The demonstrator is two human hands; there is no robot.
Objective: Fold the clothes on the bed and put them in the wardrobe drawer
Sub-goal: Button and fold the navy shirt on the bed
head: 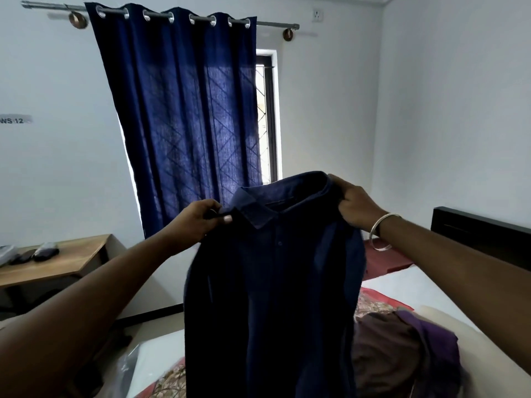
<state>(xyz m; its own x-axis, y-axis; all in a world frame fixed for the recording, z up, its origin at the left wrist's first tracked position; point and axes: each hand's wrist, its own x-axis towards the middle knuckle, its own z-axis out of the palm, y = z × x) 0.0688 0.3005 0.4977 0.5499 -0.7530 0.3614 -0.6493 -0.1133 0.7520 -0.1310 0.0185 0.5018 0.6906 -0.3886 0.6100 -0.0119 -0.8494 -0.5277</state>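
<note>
A dark navy collared shirt (275, 297) hangs in the air in front of me, above the bed (416, 285). My left hand (201, 219) pinches its left shoulder beside the collar. My right hand (355, 206), with a silver bangle on the wrist, grips the right shoulder at the collar. The shirt's front with its buttons faces me and its lower part runs out of view. On the white bed to the right lies a heap of brown (385, 349) and purple clothes (436, 346). No wardrobe drawer is in view.
A patterned red cloth (376, 301) lies on the bed behind the heap. The dark headboard (482, 234) stands at the right. A wooden side table (57, 259) with small items is at the left. A blue curtain (184, 110) covers the window ahead.
</note>
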